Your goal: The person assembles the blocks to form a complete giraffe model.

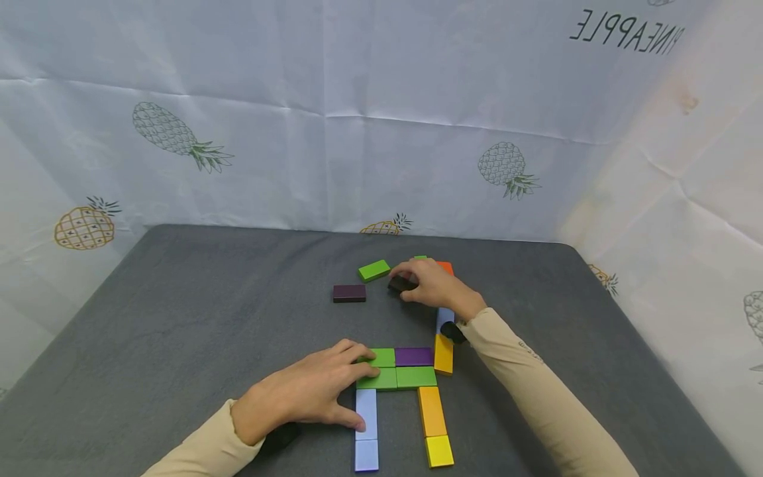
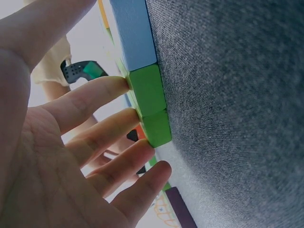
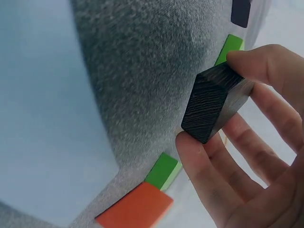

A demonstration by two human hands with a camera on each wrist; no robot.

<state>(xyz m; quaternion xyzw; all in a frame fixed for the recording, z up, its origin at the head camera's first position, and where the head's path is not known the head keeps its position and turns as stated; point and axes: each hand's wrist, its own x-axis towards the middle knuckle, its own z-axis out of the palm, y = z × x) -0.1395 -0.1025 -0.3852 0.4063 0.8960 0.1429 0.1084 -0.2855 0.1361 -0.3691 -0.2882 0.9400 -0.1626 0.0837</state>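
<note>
My right hand (image 1: 434,285) pinches a black wooden block (image 3: 209,104) between thumb and fingers, held over the far part of the table. In the head view my left hand (image 1: 312,381) rests on the laid-out blocks. Its fingertips touch two green blocks (image 1: 381,358) at their left ends, and its thumb lies on a light blue block (image 1: 367,404). The left wrist view shows the fingers spread along the side of the green blocks (image 2: 148,90). A purple block (image 1: 414,357) and another green block (image 1: 416,377) lie flush beside them.
Orange (image 1: 432,411) and yellow (image 1: 440,451) blocks form a leg at the near right. A yellow-orange block (image 1: 444,354), a blue one (image 1: 444,318) and a red-orange one (image 3: 135,206) run away beyond. A loose green block (image 1: 374,270) and a dark block (image 1: 349,293) lie farther back.
</note>
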